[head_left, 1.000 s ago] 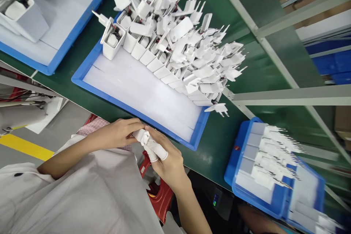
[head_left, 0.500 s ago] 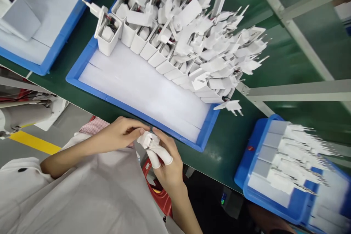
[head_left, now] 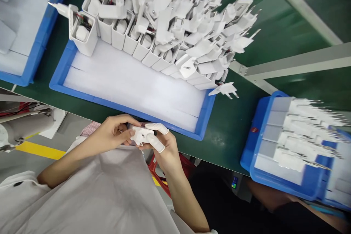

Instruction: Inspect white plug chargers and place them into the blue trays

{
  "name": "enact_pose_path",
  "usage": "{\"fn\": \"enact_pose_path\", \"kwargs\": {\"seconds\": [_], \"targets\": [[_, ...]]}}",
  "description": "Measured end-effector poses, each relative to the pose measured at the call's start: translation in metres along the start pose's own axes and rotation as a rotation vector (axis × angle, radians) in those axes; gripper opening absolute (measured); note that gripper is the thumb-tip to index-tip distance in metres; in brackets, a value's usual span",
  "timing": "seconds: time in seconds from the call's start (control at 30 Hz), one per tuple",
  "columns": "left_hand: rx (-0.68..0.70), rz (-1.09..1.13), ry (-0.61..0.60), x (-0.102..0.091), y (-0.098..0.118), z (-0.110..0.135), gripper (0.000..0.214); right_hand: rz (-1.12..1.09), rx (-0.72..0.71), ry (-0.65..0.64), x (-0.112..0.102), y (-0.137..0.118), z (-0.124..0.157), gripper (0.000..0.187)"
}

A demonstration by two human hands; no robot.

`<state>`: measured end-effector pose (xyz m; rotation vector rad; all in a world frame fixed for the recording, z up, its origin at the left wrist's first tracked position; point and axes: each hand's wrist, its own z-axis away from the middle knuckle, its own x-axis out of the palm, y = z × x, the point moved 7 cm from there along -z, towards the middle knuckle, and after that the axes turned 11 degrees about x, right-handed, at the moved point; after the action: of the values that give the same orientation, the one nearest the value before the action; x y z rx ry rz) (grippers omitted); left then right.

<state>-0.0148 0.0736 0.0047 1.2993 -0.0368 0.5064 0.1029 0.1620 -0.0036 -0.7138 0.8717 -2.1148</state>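
Close to my body, just off the green table's front edge, both hands hold one white plug adapter [head_left: 139,136]. My left hand [head_left: 116,131] grips its left side with thumb and fingers. My right hand [head_left: 167,146], with white finger cots on two fingers, is closed on its right side; the fingers cover part of it. Beyond my hands lies a blue tray [head_left: 131,114] with a white lining. Rows of open white adapter housings [head_left: 142,47] fill its far half, their plug-pin covers [head_left: 164,29] hanging loose and wires showing inside some.
Another blue tray [head_left: 35,53] with white parts stands at the left. To the right, stacked blue bins [head_left: 256,164] hold rows of white plug adapters [head_left: 296,131]. A metal frame [head_left: 301,60] runs along the table's far side. A person's arm [head_left: 263,193] shows at lower right.
The adapter has been turned in my hands, and my right fingers have shifted from below it to its right side. The camera view has shifted, so the trays sit further left.
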Motion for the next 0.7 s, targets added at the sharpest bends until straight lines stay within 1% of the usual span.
{"fn": "enact_pose_path", "kwargs": {"seconds": [0.13,0.2,0.33,0.5,0.6,0.7], "targets": [[-0.046,0.051,0.012,-0.001,-0.005,0.0,0.029,0.053,-0.032,-0.027,0.003,0.0,0.001,0.025],[-0.051,0.065,0.009,-0.001,-0.006,0.0,0.029,0.04,-0.031,-0.011,0.005,0.0,0.001,0.024],[-0.033,0.086,0.003,0.0,-0.005,0.0,0.029,-0.005,-0.054,0.067,0.006,0.0,0.001,0.022],[0.002,0.07,0.031,-0.001,-0.003,0.0,0.026,0.03,-0.128,0.075,0.008,0.0,-0.001,0.018],[0.021,-0.035,0.056,-0.002,-0.002,0.0,0.026,0.087,-0.256,0.128,0.005,-0.002,-0.001,0.021],[0.075,-0.3,0.065,-0.004,0.004,0.0,0.028,0.251,-0.42,0.165,0.007,-0.008,0.002,0.017]]}}
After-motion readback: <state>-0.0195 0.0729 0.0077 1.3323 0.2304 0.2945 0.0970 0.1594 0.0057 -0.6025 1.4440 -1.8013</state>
